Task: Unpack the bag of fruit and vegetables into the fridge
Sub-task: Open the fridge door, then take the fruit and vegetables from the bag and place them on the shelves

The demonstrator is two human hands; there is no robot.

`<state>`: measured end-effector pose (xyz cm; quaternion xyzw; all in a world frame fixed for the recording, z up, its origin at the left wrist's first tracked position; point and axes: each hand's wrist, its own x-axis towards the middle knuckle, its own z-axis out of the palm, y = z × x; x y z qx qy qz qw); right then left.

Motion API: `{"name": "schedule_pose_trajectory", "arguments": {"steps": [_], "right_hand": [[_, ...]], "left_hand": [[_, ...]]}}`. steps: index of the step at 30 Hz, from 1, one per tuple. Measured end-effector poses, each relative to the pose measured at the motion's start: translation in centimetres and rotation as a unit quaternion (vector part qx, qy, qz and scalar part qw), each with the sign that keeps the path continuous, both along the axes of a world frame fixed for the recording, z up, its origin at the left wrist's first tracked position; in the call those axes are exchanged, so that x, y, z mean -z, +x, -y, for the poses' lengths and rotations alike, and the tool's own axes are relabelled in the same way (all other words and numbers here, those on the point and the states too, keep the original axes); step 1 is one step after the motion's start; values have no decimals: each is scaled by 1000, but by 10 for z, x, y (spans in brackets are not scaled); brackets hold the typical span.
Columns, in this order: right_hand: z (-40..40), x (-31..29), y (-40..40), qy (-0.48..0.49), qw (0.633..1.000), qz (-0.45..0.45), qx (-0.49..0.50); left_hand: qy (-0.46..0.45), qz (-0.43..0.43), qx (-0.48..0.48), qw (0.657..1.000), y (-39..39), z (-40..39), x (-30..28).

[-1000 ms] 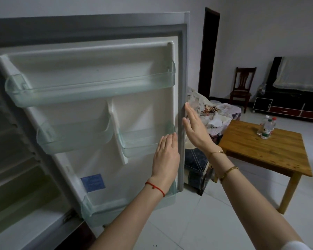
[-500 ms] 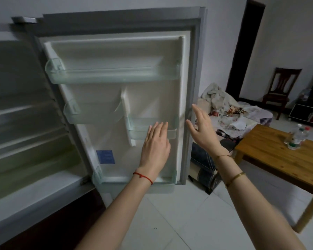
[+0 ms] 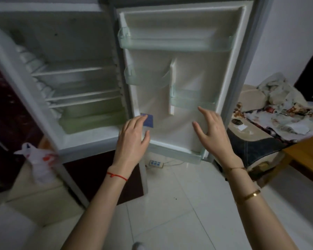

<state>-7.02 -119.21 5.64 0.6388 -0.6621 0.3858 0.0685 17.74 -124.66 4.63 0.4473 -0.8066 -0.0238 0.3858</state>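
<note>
Fridge (image 3: pixel 65 139) open, both hands empty in front of the door, bag on the floor at far left

White plastic bag (image 3: pixel 37 159) with red print stands on the floor by the fridge's lower left corner, touching nothing held; fridge shelves (image 3: pixel 74 71) and bottom drawer (image 3: pixel 92 120) show nothing inside; fridge door (image 3: pixel 188 69) swung wide to the right, its clear racks bare, blue sticker (image 3: pixel 149 120) near its lower left corner; left hand (image 3: pixel 132 139), red string on the wrist, fingers relaxed and spread, holds nothing, just in front of the sticker; right hand (image 3: pixel 212 130), gold bangles, fingers straight and apart, holds nothing, near the door's lower right corner; power strip (image 3: pixel 155 163) on the floor tiles under the door; wooden table (image 3: pixel 307 150) at right edge
</note>
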Motion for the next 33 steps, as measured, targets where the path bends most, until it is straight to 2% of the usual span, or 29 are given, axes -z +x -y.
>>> {"name": "schedule_pose_trajectory", "arguments": {"steps": [11, 19, 33], "right_hand": [[12, 29, 115, 44, 991, -5, -125], [45, 52, 221, 79, 976, 8, -205], [131, 94, 425, 161, 950, 34, -264]], "left_hand": [[46, -27, -170, 984, 153, -54, 33], [90, -52, -254, 962, 262, -65, 54], [143, -39, -321, 935, 462, -12, 83]]}}
